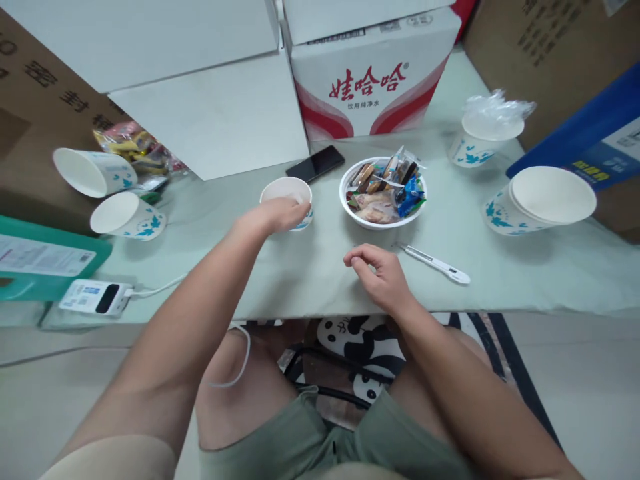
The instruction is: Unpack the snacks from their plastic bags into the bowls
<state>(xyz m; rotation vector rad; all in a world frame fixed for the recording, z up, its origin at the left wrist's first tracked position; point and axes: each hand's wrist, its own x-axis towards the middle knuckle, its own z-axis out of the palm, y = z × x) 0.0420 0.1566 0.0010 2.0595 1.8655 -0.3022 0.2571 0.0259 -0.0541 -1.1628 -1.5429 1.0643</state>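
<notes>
My left hand (286,213) is over the near side of a white paper cup (273,189) with a blue leaf print. Its fingers are curled at the cup's mouth, and whatever they hold is hidden. To the right, my right hand (377,275) rests near the table's front edge, fingers curled in and nothing visible in them. Just beyond it stands a white bowl (345,203) heaped with wrapped snacks (383,190). A white utility knife (435,262) lies to the right of that hand, apart from it. Behind the cup lies a black phone (317,164).
Two tipped paper cups (95,175) lie at the left by a bag of snacks (137,147). A white power bank (95,297) with a cable is near the front edge. At the right are stacked cups (540,200) and a cup holding clear plastic (480,137). Boxes (375,87) line the back.
</notes>
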